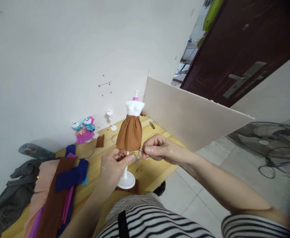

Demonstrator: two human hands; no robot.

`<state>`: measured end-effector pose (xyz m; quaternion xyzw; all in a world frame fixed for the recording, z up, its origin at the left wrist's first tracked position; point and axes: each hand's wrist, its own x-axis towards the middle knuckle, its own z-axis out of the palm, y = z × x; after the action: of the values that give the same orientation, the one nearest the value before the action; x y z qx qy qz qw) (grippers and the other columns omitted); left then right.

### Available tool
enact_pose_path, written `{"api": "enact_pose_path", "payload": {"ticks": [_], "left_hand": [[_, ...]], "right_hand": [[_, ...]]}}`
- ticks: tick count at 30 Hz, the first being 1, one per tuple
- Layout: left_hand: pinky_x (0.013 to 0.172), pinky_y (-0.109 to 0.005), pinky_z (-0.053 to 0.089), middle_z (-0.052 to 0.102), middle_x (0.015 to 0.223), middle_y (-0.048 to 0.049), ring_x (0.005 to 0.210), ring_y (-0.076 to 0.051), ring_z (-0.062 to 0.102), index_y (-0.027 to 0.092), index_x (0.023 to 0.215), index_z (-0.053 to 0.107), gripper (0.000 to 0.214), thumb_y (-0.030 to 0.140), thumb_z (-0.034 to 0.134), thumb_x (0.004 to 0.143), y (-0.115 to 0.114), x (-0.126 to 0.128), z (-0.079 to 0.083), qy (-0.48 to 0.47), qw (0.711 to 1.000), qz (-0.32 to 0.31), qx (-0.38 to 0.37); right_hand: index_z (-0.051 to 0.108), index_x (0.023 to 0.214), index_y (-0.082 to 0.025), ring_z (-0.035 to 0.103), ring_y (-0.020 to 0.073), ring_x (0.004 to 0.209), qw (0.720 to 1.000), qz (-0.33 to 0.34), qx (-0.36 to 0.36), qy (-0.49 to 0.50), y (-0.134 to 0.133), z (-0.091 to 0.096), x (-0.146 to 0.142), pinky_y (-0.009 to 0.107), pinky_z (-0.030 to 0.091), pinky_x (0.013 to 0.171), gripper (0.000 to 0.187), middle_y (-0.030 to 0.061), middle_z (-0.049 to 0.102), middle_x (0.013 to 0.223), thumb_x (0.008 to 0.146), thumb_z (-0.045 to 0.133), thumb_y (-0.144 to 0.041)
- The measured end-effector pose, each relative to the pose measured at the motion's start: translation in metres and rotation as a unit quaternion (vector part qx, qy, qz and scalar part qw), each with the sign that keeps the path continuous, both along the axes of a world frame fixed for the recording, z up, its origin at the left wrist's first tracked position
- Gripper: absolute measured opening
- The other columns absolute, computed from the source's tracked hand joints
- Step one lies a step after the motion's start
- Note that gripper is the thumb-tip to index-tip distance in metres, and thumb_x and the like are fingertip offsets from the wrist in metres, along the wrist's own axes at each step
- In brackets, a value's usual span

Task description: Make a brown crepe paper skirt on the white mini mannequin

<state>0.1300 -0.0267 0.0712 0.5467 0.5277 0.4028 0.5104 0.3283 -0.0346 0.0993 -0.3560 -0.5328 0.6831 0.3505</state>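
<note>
A small white dress form (135, 107) with a pink neck stands on a round white base and wears a gathered brown skirt (129, 134). My left hand (114, 165) is closed at the skirt's lower edge, thumb and fingers pinching the hem. From the other side, my right hand (157, 148) pinches a thin silvery metal tool (136, 151). Its tip points left and lies along the hem, close to my left fingertips. Whether it is a needle or tweezers I cannot make out. Part of the stand's pole is hidden behind my left hand.
Folded fabric strips in brown (54, 195), navy (70, 175) and pink lie at the left. Small scissors or snips (152, 125) rest behind the skirt. Doll clothes (85, 132) and a smaller white figure (110, 117) stand by the wall. A white panel (189, 112) borders the table's right.
</note>
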Motion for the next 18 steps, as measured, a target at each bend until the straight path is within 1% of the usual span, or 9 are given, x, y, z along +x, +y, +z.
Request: {"api": "enact_pose_path", "payload": {"ticks": [5,8,15,18], "left_hand": [[0.052,-0.023,0.048,0.066,0.056,-0.0007,0.052,-0.013,0.061,0.016,0.060,0.063,0.017,0.027,0.075,0.058,-0.0012,0.0009,0.0018,0.016,1.000,0.004,0.008],[0.050,-0.023,0.047,0.065,0.053,-0.0003,0.050,-0.013,0.060,0.016,0.059,0.062,0.017,0.026,0.075,0.055,-0.0017,0.0020,0.0033,0.019,1.000,0.018,0.006],[0.048,-0.022,0.044,0.062,0.050,0.0019,0.048,-0.012,0.058,0.018,0.052,0.056,0.018,0.025,0.073,0.054,-0.0013,0.0034,0.0096,0.016,0.999,0.028,-0.003],[0.047,-0.022,0.043,0.061,0.049,0.0017,0.047,-0.012,0.057,0.018,0.051,0.055,0.020,0.027,0.073,0.054,-0.0005,0.0029,0.0099,0.013,0.999,0.038,-0.006]], "right_hand": [[0.067,0.069,-0.009,0.019,0.0034,0.039,1.000,-0.005,-0.001,-0.003,-0.0006,0.0015,-0.0002,0.023,0.010,0.039,0.040,-0.0103,0.030,0.039,0.075,0.068,-0.048],[0.068,0.069,-0.009,0.019,0.0033,0.039,1.000,-0.006,0.000,-0.004,-0.0010,0.0028,0.0000,0.023,0.010,0.038,0.039,-0.0101,0.031,0.040,0.075,0.069,-0.047],[0.067,0.068,-0.010,0.018,0.0033,0.039,1.000,-0.004,-0.001,-0.014,-0.0010,0.0031,0.0013,0.023,0.010,0.038,0.038,-0.0105,0.030,0.042,0.075,0.068,-0.047],[0.067,0.067,-0.010,0.019,0.0034,0.040,1.000,-0.007,0.005,-0.027,-0.0014,0.0030,0.0016,0.023,0.011,0.038,0.037,-0.0104,0.029,0.042,0.075,0.069,-0.046]]}}
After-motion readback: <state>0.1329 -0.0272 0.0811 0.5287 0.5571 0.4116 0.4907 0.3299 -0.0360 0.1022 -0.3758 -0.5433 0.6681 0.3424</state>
